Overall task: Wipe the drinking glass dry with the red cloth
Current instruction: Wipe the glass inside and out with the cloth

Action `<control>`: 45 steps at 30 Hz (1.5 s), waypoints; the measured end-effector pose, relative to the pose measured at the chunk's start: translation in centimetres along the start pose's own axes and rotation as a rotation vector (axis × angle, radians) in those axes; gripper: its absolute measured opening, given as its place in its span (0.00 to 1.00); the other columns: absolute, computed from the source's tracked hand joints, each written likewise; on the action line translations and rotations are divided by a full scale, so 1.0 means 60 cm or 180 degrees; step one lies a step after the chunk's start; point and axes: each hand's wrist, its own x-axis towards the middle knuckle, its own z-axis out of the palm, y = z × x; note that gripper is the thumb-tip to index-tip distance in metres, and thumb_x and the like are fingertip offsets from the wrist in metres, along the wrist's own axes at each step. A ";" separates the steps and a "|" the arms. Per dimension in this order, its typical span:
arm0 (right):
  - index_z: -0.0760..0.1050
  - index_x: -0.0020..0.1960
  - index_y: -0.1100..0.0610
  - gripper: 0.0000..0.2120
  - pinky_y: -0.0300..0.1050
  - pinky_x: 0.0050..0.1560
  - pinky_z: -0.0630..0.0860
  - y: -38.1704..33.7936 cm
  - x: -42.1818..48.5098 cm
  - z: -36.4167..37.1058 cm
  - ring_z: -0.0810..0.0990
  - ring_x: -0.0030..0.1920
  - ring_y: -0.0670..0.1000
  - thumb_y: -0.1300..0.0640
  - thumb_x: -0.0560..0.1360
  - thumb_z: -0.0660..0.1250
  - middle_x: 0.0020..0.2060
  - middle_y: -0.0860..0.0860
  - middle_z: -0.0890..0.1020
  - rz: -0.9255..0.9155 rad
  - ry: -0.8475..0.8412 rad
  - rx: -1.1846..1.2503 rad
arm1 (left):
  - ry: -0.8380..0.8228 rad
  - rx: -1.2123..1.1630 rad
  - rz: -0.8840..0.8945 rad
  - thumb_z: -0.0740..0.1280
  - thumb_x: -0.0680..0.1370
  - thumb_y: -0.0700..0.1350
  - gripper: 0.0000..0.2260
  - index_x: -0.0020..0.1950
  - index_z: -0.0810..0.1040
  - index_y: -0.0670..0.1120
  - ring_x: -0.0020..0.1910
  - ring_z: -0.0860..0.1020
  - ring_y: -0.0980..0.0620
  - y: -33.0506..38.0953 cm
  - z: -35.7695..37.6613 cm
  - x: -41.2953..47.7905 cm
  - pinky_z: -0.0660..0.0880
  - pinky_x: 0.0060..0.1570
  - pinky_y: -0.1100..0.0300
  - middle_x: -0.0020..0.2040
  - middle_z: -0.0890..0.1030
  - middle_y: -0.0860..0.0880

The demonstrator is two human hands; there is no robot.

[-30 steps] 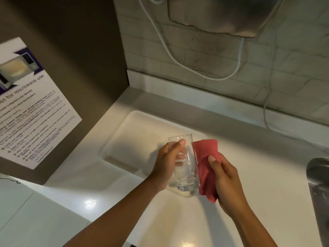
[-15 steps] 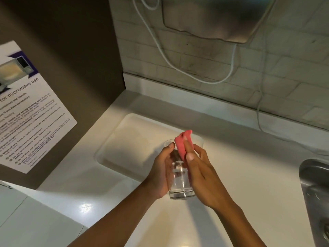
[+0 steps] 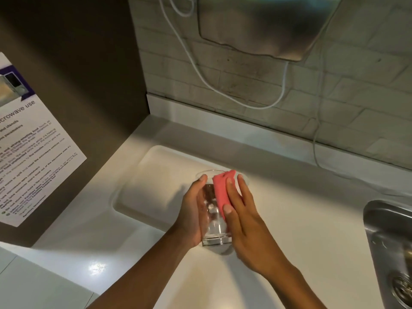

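Observation:
A clear drinking glass [image 3: 211,228] is held upright just above the white counter [image 3: 312,219]. My left hand [image 3: 191,217] wraps around its left side. My right hand [image 3: 245,221] presses the folded red cloth [image 3: 221,190] against the glass, thumb on the near side and fingers over the rim area. The cloth reaches from the rim down along the right part of the glass; whether it goes inside I cannot tell.
A shallow recessed drain tray [image 3: 156,186] lies in the counter behind the glass. A steel sink [image 3: 392,241] is at the right edge. A brown panel with a microwave notice [image 3: 29,157] stands left. White cables [image 3: 223,90] hang on the tiled wall under a metal appliance [image 3: 263,25].
My right hand brought the red cloth from beside the glass onto it, then slid it down along the glass. The left hand kept its grip.

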 end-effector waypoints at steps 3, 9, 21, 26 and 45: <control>0.47 0.81 0.37 0.26 0.33 0.72 0.59 0.003 0.022 -0.003 0.49 0.77 0.33 0.40 0.84 0.48 0.79 0.32 0.41 0.0112 0.0203 0.0042 | -0.0083 0.0019 -0.0157 0.71 0.71 0.67 0.35 0.65 0.84 0.40 0.56 0.86 0.37 -0.007 0.005 -0.006 0.84 0.54 0.41 0.60 0.85 0.33; 0.45 0.80 0.35 0.24 0.29 0.72 0.49 -0.004 0.031 0.001 0.46 0.77 0.31 0.42 0.85 0.45 0.80 0.33 0.47 -0.0101 0.0086 0.0069 | -0.0190 -0.0139 -0.0188 0.74 0.70 0.66 0.35 0.65 0.85 0.41 0.58 0.86 0.38 0.006 -0.002 0.004 0.83 0.56 0.43 0.62 0.85 0.33; 0.43 0.77 0.28 0.23 0.23 0.68 0.49 -0.001 0.023 0.001 0.46 0.75 0.28 0.42 0.85 0.46 0.78 0.29 0.44 0.0000 -0.0189 0.0117 | -0.0166 -0.0232 -0.0254 0.70 0.73 0.66 0.30 0.62 0.87 0.44 0.56 0.88 0.40 -0.003 -0.007 0.017 0.85 0.51 0.47 0.60 0.87 0.37; 0.46 0.77 0.29 0.22 0.22 0.65 0.45 -0.010 0.052 -0.020 0.45 0.71 0.23 0.40 0.84 0.43 0.79 0.31 0.50 0.0215 0.0046 -0.0017 | -0.0291 -0.0198 -0.0323 0.75 0.67 0.67 0.33 0.59 0.89 0.43 0.52 0.89 0.40 -0.014 0.004 0.014 0.85 0.46 0.47 0.56 0.88 0.37; 0.41 0.75 0.24 0.21 0.35 0.72 0.51 -0.012 0.060 -0.026 0.46 0.73 0.27 0.38 0.84 0.41 0.75 0.25 0.46 0.0157 0.0080 -0.0216 | -0.0145 -0.0035 -0.0337 0.76 0.66 0.68 0.43 0.67 0.81 0.35 0.58 0.84 0.35 0.008 0.003 0.015 0.81 0.58 0.41 0.61 0.84 0.32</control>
